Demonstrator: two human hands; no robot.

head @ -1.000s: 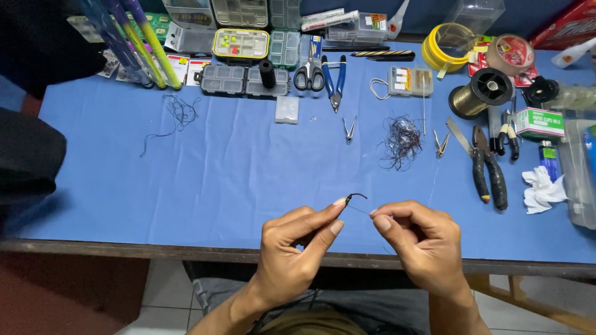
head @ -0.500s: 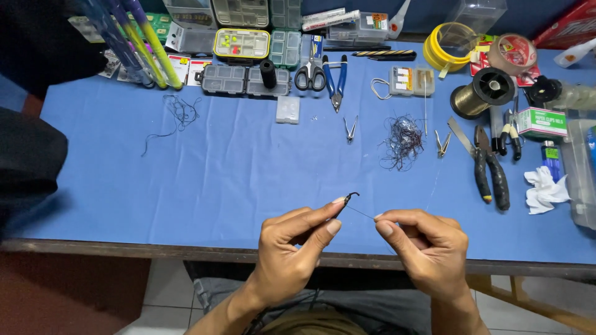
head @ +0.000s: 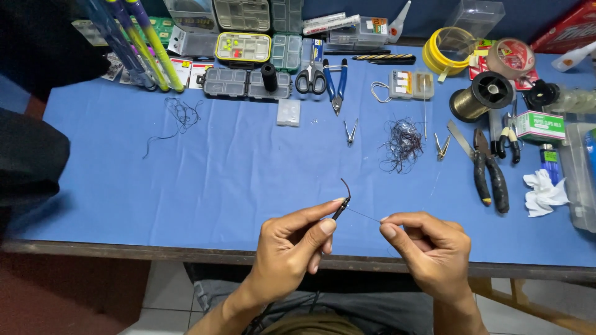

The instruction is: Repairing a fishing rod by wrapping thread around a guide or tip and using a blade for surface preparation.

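I am pinching a dark curved hook (head: 343, 197) between left hand (head: 292, 248) thumb and forefinger, just above the table's (head: 217, 186) near edge. The right hand (head: 428, 251), now drawn slightly farther right than a second ago, is nipping a thin, taut line (head: 365, 216), so the wrap seems to be tightening. Beyond the grip a wiry tangle (head: 402, 144) is lying; to its right, black-handled pliers (head: 490, 170).

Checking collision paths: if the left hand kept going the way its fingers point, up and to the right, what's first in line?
Likely the tangle of dark line. The left hand, pinching a dark hook, points across bare blue table toward it. Height above the table is unclear.
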